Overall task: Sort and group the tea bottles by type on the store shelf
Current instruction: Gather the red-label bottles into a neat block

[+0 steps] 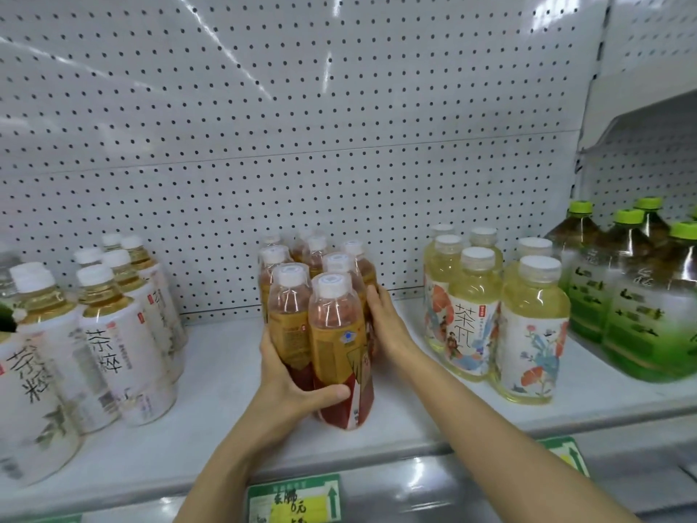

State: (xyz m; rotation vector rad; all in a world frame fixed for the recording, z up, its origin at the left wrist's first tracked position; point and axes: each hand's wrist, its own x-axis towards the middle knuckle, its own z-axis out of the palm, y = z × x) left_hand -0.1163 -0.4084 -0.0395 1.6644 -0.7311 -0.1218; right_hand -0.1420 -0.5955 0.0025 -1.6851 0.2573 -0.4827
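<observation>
At my nine o'clock the white-label bottles (45,371) run off the frame edge, three o'clock green-capped bottles (641,296) cropped too, rear amber bottles (313,254) hidden behind front ones, six o'clock price tag (294,500) cut off, writing unreadable

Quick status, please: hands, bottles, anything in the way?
Both hands on red-label bottles: left hand grips front, right hand presses side. Groups apart, path clear.

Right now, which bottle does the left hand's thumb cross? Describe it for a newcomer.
On the white shelf, find the middle cluster between both hands. It is the front bottle, nearest the shelf edge; the left hand wraps its red base, unlike its neighbours.
</observation>
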